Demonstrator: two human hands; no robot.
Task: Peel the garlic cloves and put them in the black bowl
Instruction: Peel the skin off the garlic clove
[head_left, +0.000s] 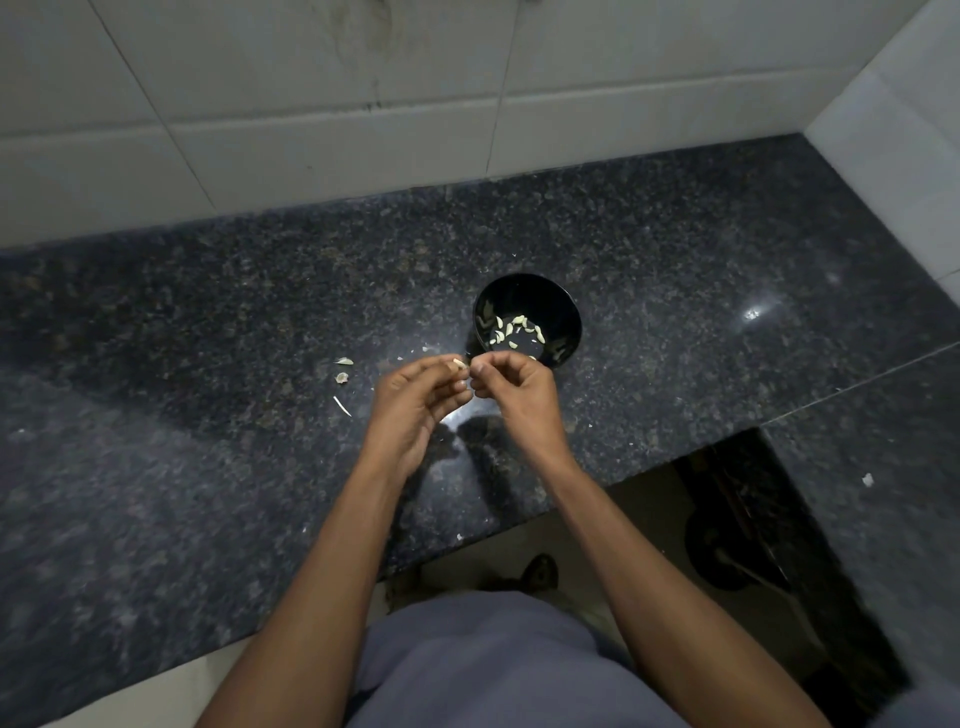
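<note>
Garlic clove (459, 363), small and pale, sits pinched at the fingertips of the left hand (415, 400), with the right hand (514, 384) touching it, fingers curled to pick at its skin. It is likely light, firm and slippery once bare, so grip its ends. Just beyond both hands stands the black bowl (566, 312), holding peeled cloves. Skin scraps (343, 369) lie left of the hands; counter edge (519, 525) runs near the wrists.
</note>
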